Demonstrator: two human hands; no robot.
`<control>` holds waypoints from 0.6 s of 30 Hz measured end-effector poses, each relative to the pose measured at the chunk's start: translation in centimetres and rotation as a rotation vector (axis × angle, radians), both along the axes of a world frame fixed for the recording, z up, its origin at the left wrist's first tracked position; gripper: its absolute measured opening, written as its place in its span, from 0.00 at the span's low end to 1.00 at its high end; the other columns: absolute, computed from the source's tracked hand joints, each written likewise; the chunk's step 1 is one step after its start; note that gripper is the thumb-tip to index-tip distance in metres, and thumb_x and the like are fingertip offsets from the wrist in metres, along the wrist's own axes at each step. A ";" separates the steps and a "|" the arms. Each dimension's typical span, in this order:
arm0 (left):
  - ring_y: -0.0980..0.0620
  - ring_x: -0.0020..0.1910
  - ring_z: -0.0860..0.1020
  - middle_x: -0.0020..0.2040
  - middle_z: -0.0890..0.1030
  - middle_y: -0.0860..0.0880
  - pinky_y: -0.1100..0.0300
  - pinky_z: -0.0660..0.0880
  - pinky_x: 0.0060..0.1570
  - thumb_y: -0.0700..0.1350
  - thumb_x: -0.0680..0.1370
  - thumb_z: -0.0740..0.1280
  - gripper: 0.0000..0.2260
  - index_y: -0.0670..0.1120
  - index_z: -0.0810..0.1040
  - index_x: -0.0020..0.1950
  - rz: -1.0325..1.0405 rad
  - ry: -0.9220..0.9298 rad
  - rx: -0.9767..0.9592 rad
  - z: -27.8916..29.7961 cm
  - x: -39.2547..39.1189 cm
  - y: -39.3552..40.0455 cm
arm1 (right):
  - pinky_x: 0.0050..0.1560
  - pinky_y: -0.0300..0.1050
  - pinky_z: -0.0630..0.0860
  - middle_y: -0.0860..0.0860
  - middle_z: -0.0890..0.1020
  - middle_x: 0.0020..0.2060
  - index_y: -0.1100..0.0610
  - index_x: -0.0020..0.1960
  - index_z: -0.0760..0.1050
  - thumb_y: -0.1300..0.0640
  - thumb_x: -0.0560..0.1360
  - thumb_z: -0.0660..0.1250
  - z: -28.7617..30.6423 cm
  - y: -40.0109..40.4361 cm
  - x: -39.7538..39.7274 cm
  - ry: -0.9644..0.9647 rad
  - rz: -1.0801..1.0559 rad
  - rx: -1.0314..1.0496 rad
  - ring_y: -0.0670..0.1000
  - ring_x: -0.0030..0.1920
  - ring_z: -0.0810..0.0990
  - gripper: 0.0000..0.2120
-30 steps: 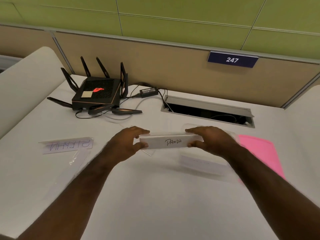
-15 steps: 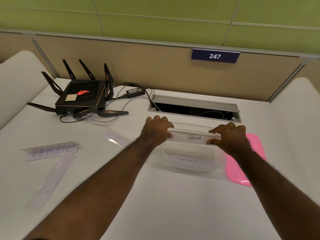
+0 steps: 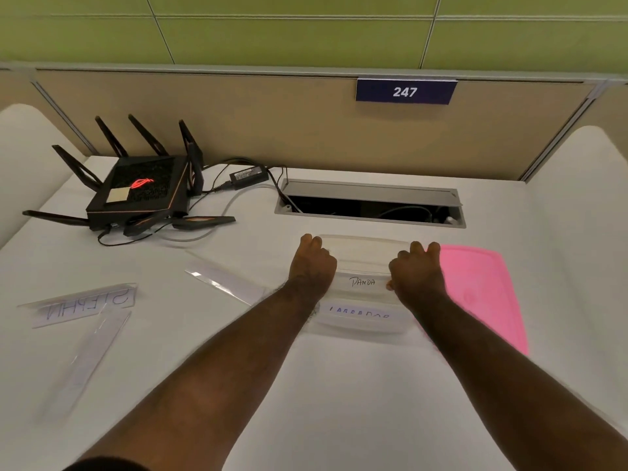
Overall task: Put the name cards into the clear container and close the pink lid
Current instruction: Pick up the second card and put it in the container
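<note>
Inside the clear container [image 3: 362,326], both hands [image 3: 312,266] [image 3: 416,273] gripping the "PANDA" card [image 3: 362,283], above "LABRADOR" card [image 3: 360,316].

Office cubicle: partition [image 3: 238,130], numbered plate [image 3: 405,92], router [image 3: 142,190]

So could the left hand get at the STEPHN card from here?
Probably yes, once free. The left hand is shut on the PANDA card at the container, but bare desk lies between it and the STEPHN card.

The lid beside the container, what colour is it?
Pink; the lid lies flat right of the clear container, shown in the head view.
</note>
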State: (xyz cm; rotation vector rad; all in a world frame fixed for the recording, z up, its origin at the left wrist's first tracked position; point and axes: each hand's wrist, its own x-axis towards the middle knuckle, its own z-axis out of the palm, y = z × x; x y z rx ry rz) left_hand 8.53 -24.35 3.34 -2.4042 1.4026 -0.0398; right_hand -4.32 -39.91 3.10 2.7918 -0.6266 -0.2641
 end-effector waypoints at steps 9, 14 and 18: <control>0.43 0.55 0.73 0.48 0.83 0.46 0.48 0.62 0.63 0.36 0.76 0.62 0.08 0.42 0.80 0.49 0.014 0.051 0.066 -0.7 -0.5 -0.9 | 0.66 0.58 0.61 0.54 0.83 0.46 0.58 0.50 0.79 0.61 0.74 0.62 -1.0 0.7 0.6 0.068 -0.015 0.023 0.58 0.54 0.75 0.09; 0.45 0.44 0.78 0.43 0.83 0.49 0.53 0.69 0.43 0.39 0.70 0.67 0.09 0.47 0.84 0.48 -0.066 0.072 -0.316 -0.3 0.0 0.3 | 0.63 0.59 0.63 0.52 0.83 0.50 0.54 0.54 0.79 0.47 0.75 0.66 -0.7 0.3 0.7 -0.005 -0.026 0.030 0.57 0.56 0.77 0.13; 0.46 0.43 0.78 0.47 0.84 0.51 0.53 0.69 0.42 0.41 0.70 0.64 0.13 0.50 0.83 0.50 0.029 0.105 -0.673 0.0 2.0 3.3 | 0.55 0.55 0.65 0.50 0.84 0.50 0.48 0.57 0.80 0.46 0.75 0.64 1.0 0.7 1.8 -0.236 -0.006 0.047 0.56 0.52 0.79 0.14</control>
